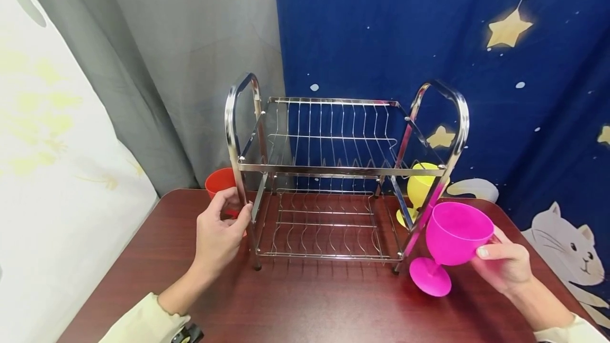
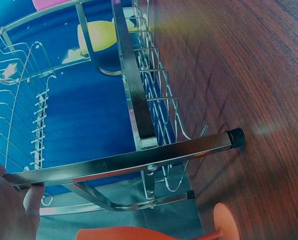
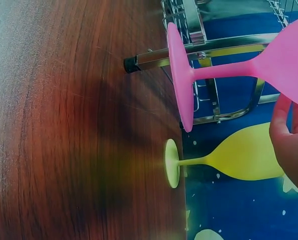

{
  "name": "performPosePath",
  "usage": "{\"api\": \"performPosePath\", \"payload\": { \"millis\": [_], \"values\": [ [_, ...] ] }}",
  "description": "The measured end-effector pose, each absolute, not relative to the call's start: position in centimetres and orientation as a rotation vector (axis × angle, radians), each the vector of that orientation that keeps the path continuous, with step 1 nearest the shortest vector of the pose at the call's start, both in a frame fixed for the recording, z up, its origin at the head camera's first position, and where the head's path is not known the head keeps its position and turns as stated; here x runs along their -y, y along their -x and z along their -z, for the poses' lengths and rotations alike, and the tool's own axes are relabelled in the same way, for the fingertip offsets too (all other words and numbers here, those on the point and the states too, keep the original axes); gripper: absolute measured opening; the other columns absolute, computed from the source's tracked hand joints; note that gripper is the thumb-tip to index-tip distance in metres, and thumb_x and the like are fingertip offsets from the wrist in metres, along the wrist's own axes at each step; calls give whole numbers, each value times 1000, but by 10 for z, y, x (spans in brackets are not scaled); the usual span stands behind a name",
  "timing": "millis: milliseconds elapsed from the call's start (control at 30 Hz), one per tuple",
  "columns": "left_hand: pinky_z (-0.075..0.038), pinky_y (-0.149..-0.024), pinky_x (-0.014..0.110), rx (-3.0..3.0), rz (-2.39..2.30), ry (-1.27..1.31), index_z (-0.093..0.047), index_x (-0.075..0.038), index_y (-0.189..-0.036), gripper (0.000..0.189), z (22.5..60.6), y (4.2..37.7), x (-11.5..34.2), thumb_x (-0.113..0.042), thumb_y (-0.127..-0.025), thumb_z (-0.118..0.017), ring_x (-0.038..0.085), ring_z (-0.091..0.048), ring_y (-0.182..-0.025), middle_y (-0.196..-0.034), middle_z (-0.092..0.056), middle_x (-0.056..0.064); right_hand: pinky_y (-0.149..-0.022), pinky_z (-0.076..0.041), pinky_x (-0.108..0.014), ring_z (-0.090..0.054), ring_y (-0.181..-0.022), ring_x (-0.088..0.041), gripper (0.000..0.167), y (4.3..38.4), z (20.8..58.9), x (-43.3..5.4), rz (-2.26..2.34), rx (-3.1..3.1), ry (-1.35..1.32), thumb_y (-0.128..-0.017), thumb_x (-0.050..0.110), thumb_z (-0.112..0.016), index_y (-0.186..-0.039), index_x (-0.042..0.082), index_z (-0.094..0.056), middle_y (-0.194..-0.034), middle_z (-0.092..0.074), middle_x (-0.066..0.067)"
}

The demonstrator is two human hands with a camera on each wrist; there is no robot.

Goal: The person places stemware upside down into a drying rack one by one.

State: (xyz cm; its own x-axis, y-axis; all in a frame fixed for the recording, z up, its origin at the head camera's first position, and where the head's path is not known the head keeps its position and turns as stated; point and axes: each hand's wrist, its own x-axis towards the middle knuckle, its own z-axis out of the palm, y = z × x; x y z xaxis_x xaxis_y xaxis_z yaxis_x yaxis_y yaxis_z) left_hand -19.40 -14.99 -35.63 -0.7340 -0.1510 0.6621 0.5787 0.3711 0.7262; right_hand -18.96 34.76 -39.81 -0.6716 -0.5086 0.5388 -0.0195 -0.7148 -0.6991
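A two-tier chrome dish rack [image 1: 343,169] stands upright on the table. At its left front post, my left hand [image 1: 220,229] pinches the metal between thumb and fingers; the left wrist view shows the thumb against that post [image 2: 103,164]. My right hand [image 1: 507,258] holds a bright pink goblet [image 1: 459,232] by the right side of its bowl. The goblet is a little tilted beside the rack's right front leg, its round foot [image 3: 181,80] close over the table. Behind the left hand is a red goblet [image 1: 221,180], partly hidden by the hand.
A yellow goblet [image 1: 421,189] stands behind the rack's right side, partly covered by the rack frame. The dark red wooden table [image 1: 324,300] ends at a grey curtain [image 1: 190,41] and a blue curtain [image 1: 371,25] with stars. Both rack tiers hold no dishes.
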Motion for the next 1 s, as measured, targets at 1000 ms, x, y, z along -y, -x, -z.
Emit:
{"api": "performPosePath", "payload": {
  "millis": [1000],
  "values": [
    [-55, -56, 19, 1987, 1391, 374, -62, 0, -112, 29, 357, 193, 151, -1, -84, -71, 8, -62, -73, -91, -65, 8, -105, -43, -37, -55, -122, -27, 75, 185, 395, -334, 2252, -964, 1156, -72, -14, -21, -143, -3, -39, -136, -54, -17]
  ]
}}
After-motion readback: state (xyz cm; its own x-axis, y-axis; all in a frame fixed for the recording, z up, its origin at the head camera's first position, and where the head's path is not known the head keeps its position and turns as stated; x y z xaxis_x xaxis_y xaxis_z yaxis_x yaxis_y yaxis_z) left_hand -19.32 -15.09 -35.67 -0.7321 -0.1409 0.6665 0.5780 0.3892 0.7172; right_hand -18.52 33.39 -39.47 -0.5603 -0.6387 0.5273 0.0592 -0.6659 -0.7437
